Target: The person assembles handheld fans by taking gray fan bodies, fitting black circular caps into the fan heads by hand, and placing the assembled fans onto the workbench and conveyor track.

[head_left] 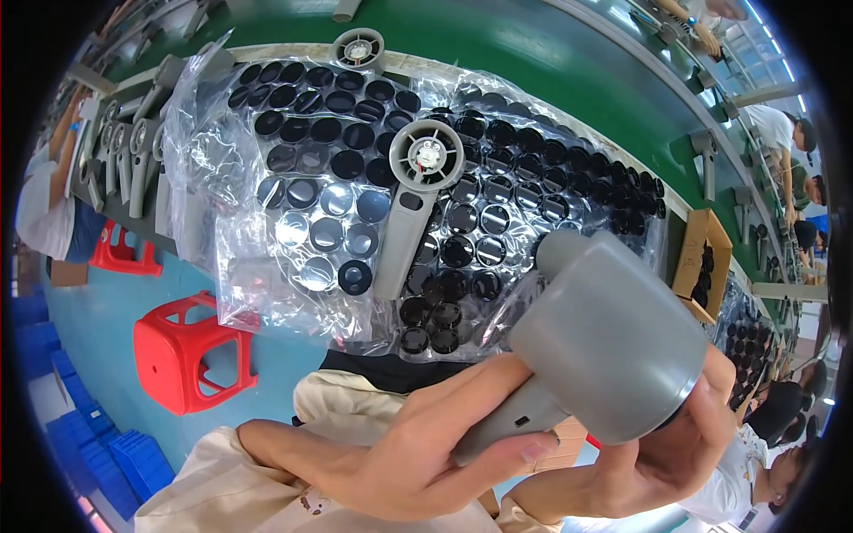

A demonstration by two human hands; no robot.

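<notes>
A grey handheld fan (613,338) with a wide round head is held up close, tilted, its handle toward the lower left. My left hand (400,453) is closed round the handle, the thumb lying along it near a small dark slot. My right hand (666,457) grips the rim of the head at its lower right. A bit of something dark shows between those fingers and the rim; what it is stays hidden. Beyond my hands, another grey handheld fan (404,235) lies on the table, its round end showing vanes and a white centre with wires.
Many round black caps (346,164) lie in rows on clear plastic sheets (267,293). A green conveyor belt (533,53) runs behind, with another fan (358,49) at its edge. A cardboard box (702,266) stands right; red stools (182,355) stand left. Co-workers sit nearby.
</notes>
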